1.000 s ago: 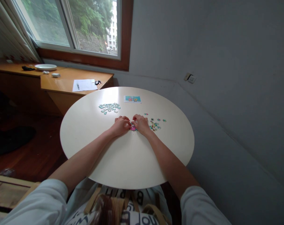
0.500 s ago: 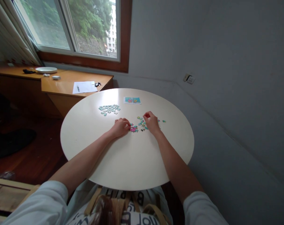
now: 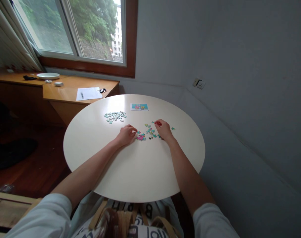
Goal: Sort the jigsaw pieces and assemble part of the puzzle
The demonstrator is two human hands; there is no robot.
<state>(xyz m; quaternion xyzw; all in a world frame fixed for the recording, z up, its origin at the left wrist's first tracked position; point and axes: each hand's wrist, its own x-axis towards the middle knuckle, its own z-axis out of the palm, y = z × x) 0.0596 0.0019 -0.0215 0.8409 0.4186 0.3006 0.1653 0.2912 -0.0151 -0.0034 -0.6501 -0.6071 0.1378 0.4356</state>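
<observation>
My left hand (image 3: 127, 135) rests on the white round table (image 3: 130, 172), fingers slightly apart beside a small cluster of pink puzzle pieces (image 3: 141, 137). Its fingertips are close to a piece at the cluster's upper left; no piece shows clearly in its grip. My right hand (image 3: 163, 129) is closed in a pinch, a small teal puzzle piece (image 3: 153, 122) at its fingertips. Loose green and yellow puzzle pieces (image 3: 150, 131) lie between the hands. The right hand partly hides other pieces, and one stray piece (image 3: 173, 128) lies to its right.
Farther left on the table is a group of pale teal puzzle pieces (image 3: 115, 116). A picture card (image 3: 139, 107) lies near the far edge. Behind, a wooden desk (image 3: 68, 84) holds a white plate (image 3: 48, 76), paper (image 3: 88, 94) and keys (image 3: 102, 90).
My right hand has shifted slightly right, uncovering a few pieces, and the teal piece now shows at its fingertips. My left fingers have drawn back a little from the pink cluster.
</observation>
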